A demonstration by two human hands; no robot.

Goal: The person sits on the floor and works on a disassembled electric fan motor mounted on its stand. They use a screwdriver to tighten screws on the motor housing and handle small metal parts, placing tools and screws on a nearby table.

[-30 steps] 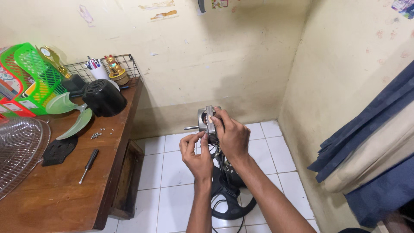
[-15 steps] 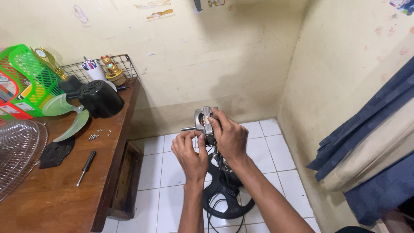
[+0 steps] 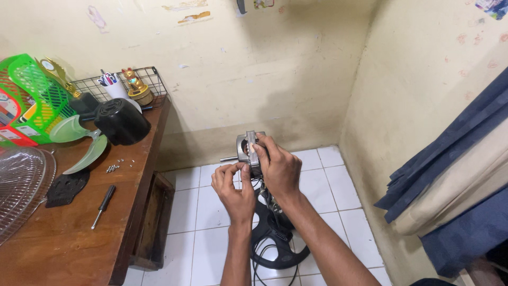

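On the wooden table (image 3: 69, 238) to your left lie a wire fan guard (image 3: 21, 185), a black-handled screwdriver (image 3: 103, 205), a pale green fan blade (image 3: 79, 143) and a black motor cover (image 3: 123, 121); your left hand (image 3: 233, 188) is raised over the white-tiled floor (image 3: 206, 212), its fingertips pinched at the lower edge of the grey fan motor (image 3: 248, 149); your right hand (image 3: 278, 167) is closed around the motor's right side, holding it up with the shaft pointing left; below your wrists stands the black fan base (image 3: 278, 241); dark blue cloth (image 3: 450, 153) hangs at far right.
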